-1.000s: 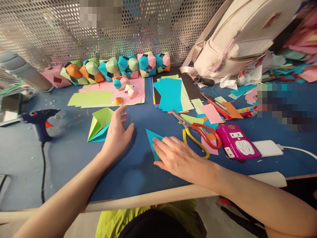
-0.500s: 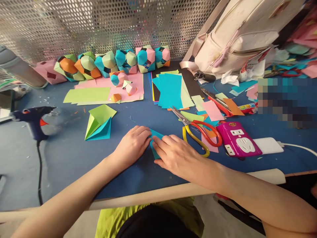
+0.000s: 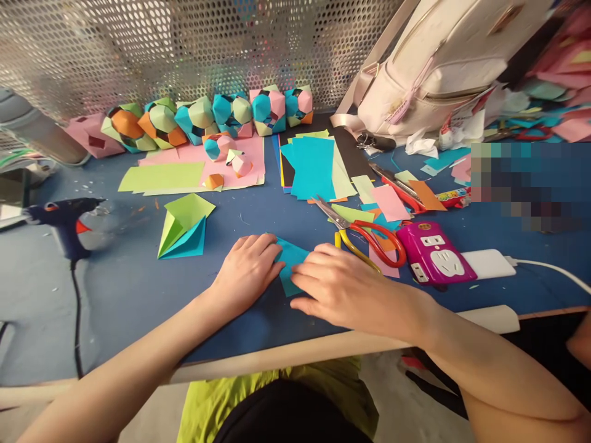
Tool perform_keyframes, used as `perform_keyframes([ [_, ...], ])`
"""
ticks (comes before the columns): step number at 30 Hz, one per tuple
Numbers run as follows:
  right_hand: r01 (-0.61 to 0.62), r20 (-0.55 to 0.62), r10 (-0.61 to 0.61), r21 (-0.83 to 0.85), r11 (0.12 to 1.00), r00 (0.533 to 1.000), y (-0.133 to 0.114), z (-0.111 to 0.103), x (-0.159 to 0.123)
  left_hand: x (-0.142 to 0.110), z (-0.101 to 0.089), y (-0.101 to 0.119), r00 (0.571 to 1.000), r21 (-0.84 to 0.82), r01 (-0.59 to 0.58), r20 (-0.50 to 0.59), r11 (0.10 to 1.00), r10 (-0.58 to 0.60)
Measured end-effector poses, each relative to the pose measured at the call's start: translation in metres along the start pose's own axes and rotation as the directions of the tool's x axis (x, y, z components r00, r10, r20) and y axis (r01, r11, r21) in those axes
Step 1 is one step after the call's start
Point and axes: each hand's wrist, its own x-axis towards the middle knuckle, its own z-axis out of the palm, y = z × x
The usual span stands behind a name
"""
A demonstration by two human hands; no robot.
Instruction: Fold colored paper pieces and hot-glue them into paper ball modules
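A blue sheet of paper (image 3: 289, 280) lies on the table in front of me, partly covered by both hands. My left hand (image 3: 252, 261) is closed at its left edge, with the fingertips pressing on it. My right hand (image 3: 330, 283) rests over its right side, fingers stretched out and thumb apart, touching the paper. How the sheet is folded beneath my hands is hidden. Left of my hands lies a folded green and blue paper piece (image 3: 187, 226). Scissors (image 3: 355, 231) with a red and a yellow handle lie partly open just beyond my right hand.
At left lies a glue gun (image 3: 64, 224). Folded paper balls (image 3: 198, 120) line the perforated metal screen (image 3: 221, 43). Blue sheets (image 3: 314, 166) are stacked mid-table. A purple power strip (image 3: 436, 253) and a pale backpack (image 3: 429, 80) stand at right, near paper scraps (image 3: 391, 203).
My right hand has shifted slightly right, and more of the blue paper shows between my hands. My left hand stays at the left edge. The view has turned a little.
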Motion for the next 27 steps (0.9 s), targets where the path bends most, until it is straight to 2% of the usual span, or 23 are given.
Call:
perform_keyframes([
  [3,-0.087,-0.143,0.09,0.026,0.996,0.986,0.013,0.006,0.005,-0.002,0.002,0.002,0.999,0.028,-0.01,-0.046,1.0,0.011],
  [6,-0.109,-0.186,0.105,-0.009,0.994,0.977,0.019,0.018,0.01,-0.003,0.003,0.006,0.998,0.067,-0.021,-0.061,0.998,0.025],
  [11,-0.07,-0.149,0.065,-0.03,0.997,0.987,0.016,0.033,0.014,-0.003,0.005,0.01,0.996,0.121,-0.028,-0.078,0.992,0.037],
  [15,-0.057,-0.114,0.043,-0.121,0.991,0.993,0.012,0.038,0.013,-0.003,0.006,0.011,0.995,0.212,-0.044,-0.083,0.976,0.063],
  [21,-0.06,-0.02,0.057,-0.294,0.954,0.998,0.003,0.031,0.012,-0.004,0.005,0.01,0.996,0.259,-0.045,-0.06,0.965,0.062],
  [24,-0.072,0.018,0.082,-0.317,0.946,0.996,-0.001,0.025,0.005,-0.004,0.005,0.009,0.998,0.251,-0.028,-0.048,0.968,0.041],
  [27,-0.081,0.0,0.085,-0.303,0.95,0.996,-0.002,0.026,-0.005,-0.002,0.003,0.007,1.0,0.235,-0.023,-0.008,0.972,0.025],
])
